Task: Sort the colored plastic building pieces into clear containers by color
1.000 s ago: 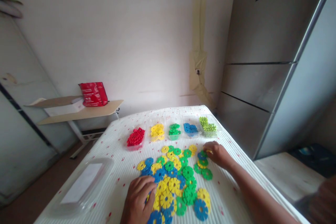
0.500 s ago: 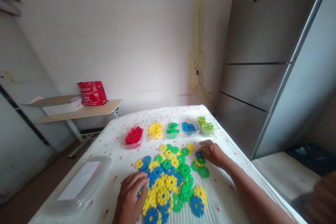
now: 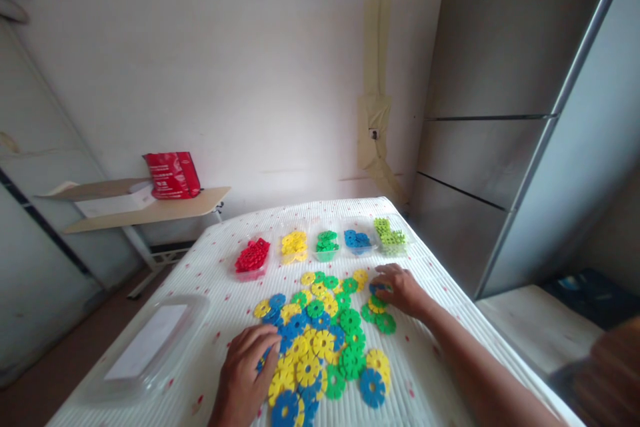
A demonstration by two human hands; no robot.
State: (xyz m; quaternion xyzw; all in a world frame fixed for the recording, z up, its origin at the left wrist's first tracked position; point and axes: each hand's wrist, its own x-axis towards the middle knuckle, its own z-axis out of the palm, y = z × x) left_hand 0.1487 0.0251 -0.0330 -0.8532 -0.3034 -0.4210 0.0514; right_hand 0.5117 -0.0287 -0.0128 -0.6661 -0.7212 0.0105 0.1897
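A loose pile of yellow, blue and green notched plastic discs [image 3: 307, 369] lies in the middle of the table. My left hand [image 3: 245, 370] rests at the pile's left edge, fingers stretched loosely over blue discs, thumb a little apart. On the right, my right hand [image 3: 401, 290] is over a small group of discs. Its thumb touches a blue disc [image 3: 374, 288], and its other fingers reach out beyond it, apart from the thumb. Beneath that hand, a green disc [image 3: 385, 323] lies beside a yellow one. Neither palm is visible.
Along the back stand clear tubs of red pieces [image 3: 253, 255], yellow discs [image 3: 294, 245], green discs [image 3: 327, 244], blue discs [image 3: 357, 240] and light-green pieces [image 3: 389, 237]. A clear lid with a white paper [image 3: 147, 341] lies at left. A fridge [image 3: 480, 147] stands right of the table.
The view has shifted slightly, moving everything a little left and up. My right thumb has come across the blue disc. My left hand stays at the pile's edge.
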